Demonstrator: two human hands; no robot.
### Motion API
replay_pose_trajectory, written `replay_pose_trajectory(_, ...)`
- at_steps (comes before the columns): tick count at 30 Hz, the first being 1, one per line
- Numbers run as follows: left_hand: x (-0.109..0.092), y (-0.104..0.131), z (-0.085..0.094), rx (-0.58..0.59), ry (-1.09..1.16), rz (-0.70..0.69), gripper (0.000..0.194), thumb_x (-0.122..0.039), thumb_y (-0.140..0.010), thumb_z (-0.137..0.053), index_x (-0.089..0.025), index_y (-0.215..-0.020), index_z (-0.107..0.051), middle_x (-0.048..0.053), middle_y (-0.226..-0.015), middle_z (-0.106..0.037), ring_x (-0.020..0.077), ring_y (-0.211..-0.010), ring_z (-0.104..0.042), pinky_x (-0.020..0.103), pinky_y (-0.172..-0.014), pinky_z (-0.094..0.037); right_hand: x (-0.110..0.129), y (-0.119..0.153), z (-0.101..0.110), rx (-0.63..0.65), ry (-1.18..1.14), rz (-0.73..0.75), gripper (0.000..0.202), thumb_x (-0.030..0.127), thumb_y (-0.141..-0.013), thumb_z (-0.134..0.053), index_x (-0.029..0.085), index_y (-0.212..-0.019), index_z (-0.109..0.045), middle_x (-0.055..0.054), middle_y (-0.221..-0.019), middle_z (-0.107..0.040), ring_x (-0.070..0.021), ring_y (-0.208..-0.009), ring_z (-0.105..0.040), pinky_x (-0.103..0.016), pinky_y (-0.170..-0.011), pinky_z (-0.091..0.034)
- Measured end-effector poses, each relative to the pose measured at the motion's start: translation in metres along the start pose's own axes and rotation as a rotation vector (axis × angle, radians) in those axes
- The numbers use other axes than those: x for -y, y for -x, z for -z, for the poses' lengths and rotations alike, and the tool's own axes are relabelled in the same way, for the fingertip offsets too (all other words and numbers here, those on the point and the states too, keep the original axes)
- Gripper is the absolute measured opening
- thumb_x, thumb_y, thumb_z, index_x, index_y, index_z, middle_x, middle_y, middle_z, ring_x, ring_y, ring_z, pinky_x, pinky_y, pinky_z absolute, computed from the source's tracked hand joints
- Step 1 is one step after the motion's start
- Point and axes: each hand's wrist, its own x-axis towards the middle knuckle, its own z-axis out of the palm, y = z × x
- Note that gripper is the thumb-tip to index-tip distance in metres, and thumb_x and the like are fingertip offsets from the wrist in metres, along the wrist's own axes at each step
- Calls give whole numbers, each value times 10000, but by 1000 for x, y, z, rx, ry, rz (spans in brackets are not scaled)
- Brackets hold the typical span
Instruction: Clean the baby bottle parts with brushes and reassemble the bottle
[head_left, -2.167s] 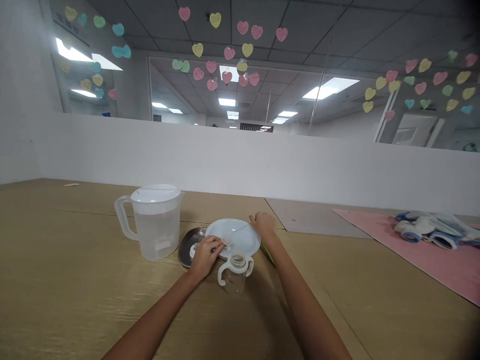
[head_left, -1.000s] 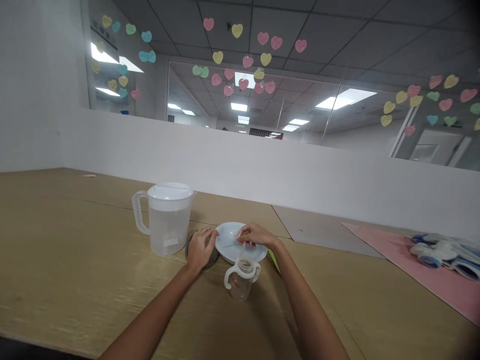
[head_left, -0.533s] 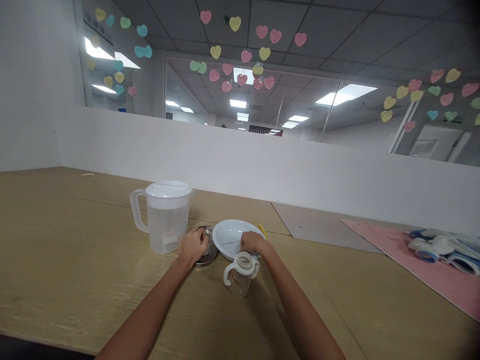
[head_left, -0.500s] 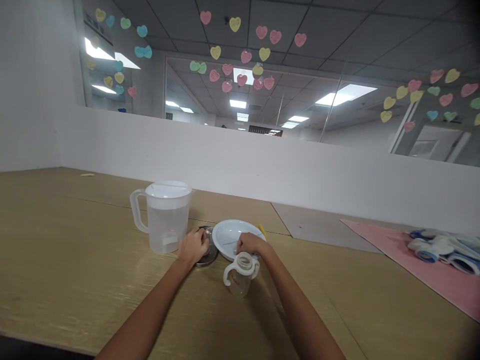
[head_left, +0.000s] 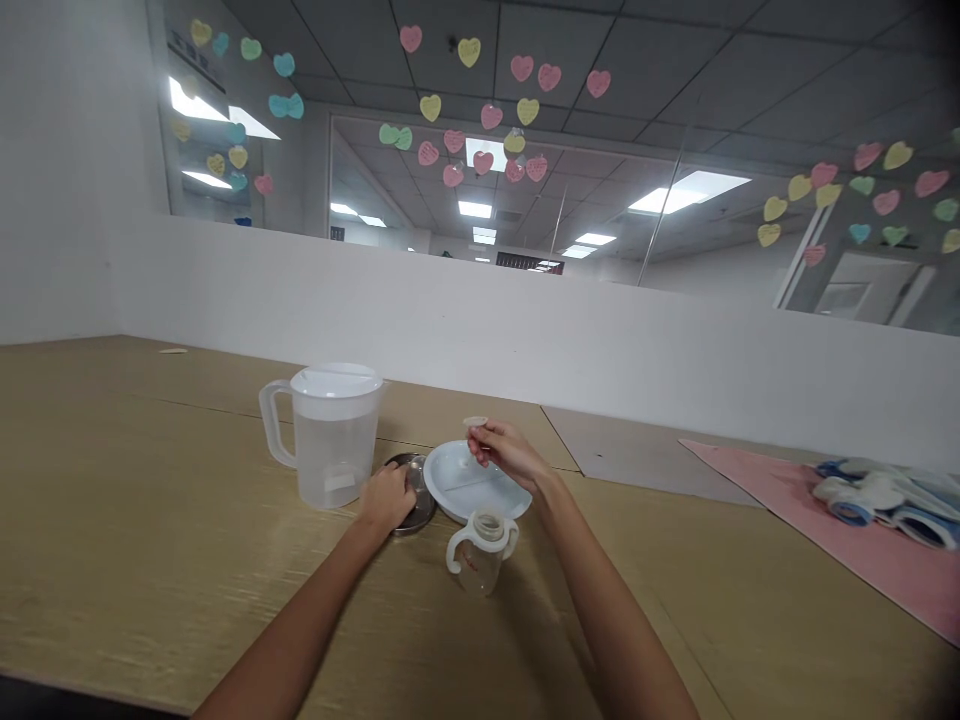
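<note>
A round, shallow metal dish lies on the table, and my left hand is closed over its left side with the fingertips inside the rim. Something clear shows in the dish, too unclear to name. Above the white plate, my right hand pinches a small pale, translucent piece with an oval top; its lower part is hidden by the fingers. In front of the plate stands a clear baby bottle with two white handles and an uncovered neck. A lidded translucent pitcher stands left of the dish.
A pink mat at the right bears a heap of white and blue things. A grey sheet lies along the back of the table. Behind it, a white wall carries windows with heart-shaped notes.
My right hand has risen from the plate, and the small pale piece now shows at its fingertips. The yellow thing behind the plate no longer shows. My left hand has stayed at the dish.
</note>
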Motion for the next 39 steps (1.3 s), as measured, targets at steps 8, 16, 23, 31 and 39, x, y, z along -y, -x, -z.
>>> replay_pose_trajectory(8, -1, 1, 5, -43, -1, 24, 230, -221, -802, -386, -146, -829, -602, 125, -880, -645, 238, -839, -605, 298, -650, -403, 55, 36, 6, 215, -63, 28, 261, 374, -745, -649, 134, -734, -548, 26, -583, -526, -46, -454, -420, -191, -450, -320)
replay_pose_trajectory(16, -2, 2, 8, -113, 26, 11, 170, -210, -773, -400, -162, -787, -562, 92, -852, -627, 209, -812, -576, 281, -645, -374, 55, 39, 12, 388, 119, -28, 268, 371, -747, -643, 110, -744, -583, 17, -592, -547, -58, -495, -459, -190, -457, -352)
replay_pose_trajectory(23, -2, 12, 15, -430, 201, -134, 97, -160, -714, -384, -193, -692, -473, 45, -729, -544, 181, -721, -518, 275, -634, -363, 51, 37, 11, 435, 137, -60, 270, 370, -740, -645, 108, -751, -582, 16, -603, -549, -63, -498, -465, -196, -458, -369)
replay_pose_trajectory(31, -6, 16, 13, -493, 246, -318, 79, -169, -644, -370, -207, -674, -433, 53, -697, -494, 193, -684, -468, 306, -650, -371, 50, 36, 12, 369, 114, -62, 269, 373, -731, -648, 114, -745, -578, 22, -580, -543, -59, -495, -462, -189, -464, -358)
replay_pose_trajectory(39, -8, 16, 9, -492, 255, -378, 100, -166, -650, -374, -200, -704, -451, 59, -716, -494, 199, -700, -464, 318, -665, -385, 47, 35, 14, 377, 179, -92, 252, 363, -723, -648, 118, -740, -591, 10, -641, -564, -73, -562, -495, -194, -519, -385)
